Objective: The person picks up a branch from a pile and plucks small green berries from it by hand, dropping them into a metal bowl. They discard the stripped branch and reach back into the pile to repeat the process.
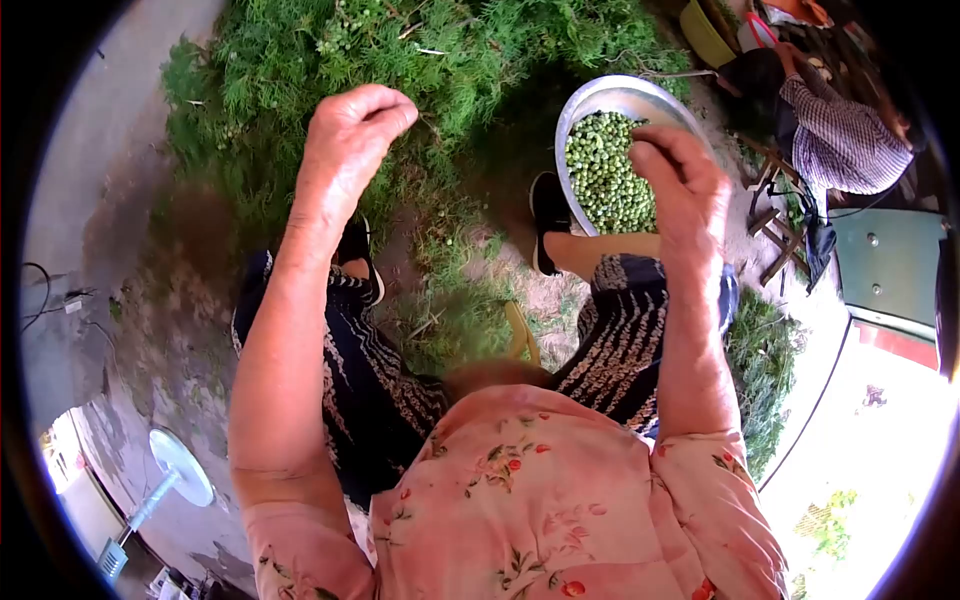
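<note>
My left hand (345,140) is raised beside a heap of feathery green branches (270,70), thumb and fingers pinched together. Whatever sits in that pinch is too small to make out. On the other side, my right hand (688,195) hovers over the edge of a metal basin (625,93), its fingers also curled into a pinch with the contents hidden. Many small round green berries (605,170) fill the lower part of the basin, and my right hand and forearm hide some of them.
Loose green sprigs (450,250) litter the ground between my feet. At the upper right another person in a checked shirt (850,140) sits bent forward near a wooden stool (780,240) and a yellow tub (708,38). A pale fan (180,467) stands lower left.
</note>
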Motion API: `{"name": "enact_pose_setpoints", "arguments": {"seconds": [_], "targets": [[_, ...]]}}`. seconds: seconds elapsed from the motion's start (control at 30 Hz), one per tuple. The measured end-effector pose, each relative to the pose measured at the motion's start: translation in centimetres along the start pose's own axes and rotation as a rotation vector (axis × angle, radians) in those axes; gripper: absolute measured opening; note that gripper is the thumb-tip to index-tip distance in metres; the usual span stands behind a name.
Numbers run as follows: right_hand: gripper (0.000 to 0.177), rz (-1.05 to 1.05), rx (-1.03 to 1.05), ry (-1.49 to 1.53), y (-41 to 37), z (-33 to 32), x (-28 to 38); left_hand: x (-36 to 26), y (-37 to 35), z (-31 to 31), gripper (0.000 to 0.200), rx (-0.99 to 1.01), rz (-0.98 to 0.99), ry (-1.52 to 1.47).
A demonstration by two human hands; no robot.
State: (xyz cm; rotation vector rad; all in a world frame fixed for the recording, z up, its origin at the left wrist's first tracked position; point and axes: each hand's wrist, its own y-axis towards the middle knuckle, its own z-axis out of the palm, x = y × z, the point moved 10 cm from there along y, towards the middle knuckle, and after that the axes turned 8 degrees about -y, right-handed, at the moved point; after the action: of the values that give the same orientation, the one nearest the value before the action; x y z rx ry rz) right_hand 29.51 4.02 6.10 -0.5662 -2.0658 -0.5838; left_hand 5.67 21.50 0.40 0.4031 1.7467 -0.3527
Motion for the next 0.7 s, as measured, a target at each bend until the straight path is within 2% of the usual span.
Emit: {"name": "enact_pose_setpoints", "arguments": {"seconds": [0.03,0.1,0.13,0.2,0.23,0.3,0.37,0.43,0.47,0.6,0.7], "targets": [[0.018,0.009,0.051,-0.024,0.9,2.0,-1.6,0.6,0.8,-0.8,0.012,-0.013,-0.005,-0.094],[0.017,0.212,0.134,0.085,1.7,6.3,-6.8,1.1,1.2,-2.4,0.013,-0.072,-0.040,-0.245],[0.016,0.185,0.155,0.031,1.5,8.2,-8.9,2.2,1.4,-3.3,0.014,-0.122,-0.097,-0.337],[0.014,0.301,0.222,0.136,0.2,12.1,-14.8,4.3,1.3,-5.1,0.018,-0.241,-0.220,-0.505],[0.013,0.447,0.264,0.296,-1.3,14.3,-18.4,5.2,1.1,-5.9,0.015,-0.321,-0.260,-0.621],[0.014,0.569,0.305,0.054,-3.7,18.0,-26.4,7.7,0.6,-7.3,0.015,-0.435,-0.378,-0.782],[0.013,0.732,0.367,-0.017,-6.0,20.2,-29.4,8.3,0.7,-7.9,0.016,-0.428,-0.396,-0.936],[0.011,0.745,0.415,0.027,-7.5,22.7,-32.4,6.9,0.4,-8.3,0.018,-0.501,-0.342,-0.920],[0.012,0.804,0.358,0.045,-8.1,23.2,-33.6,6.5,0.3,-8.3,0.021,-0.509,-0.347,-0.896],[0.009,0.798,0.312,0.131,-8.7,26.5,-36.9,5.9,-0.2,-7.7,0.026,-0.551,-0.357,-0.784],[0.006,0.610,0.254,0.036,-8.0,29.2,-40.0,6.4,0.2,-7.3,0.025,-0.557,-0.391,-0.788]]}}
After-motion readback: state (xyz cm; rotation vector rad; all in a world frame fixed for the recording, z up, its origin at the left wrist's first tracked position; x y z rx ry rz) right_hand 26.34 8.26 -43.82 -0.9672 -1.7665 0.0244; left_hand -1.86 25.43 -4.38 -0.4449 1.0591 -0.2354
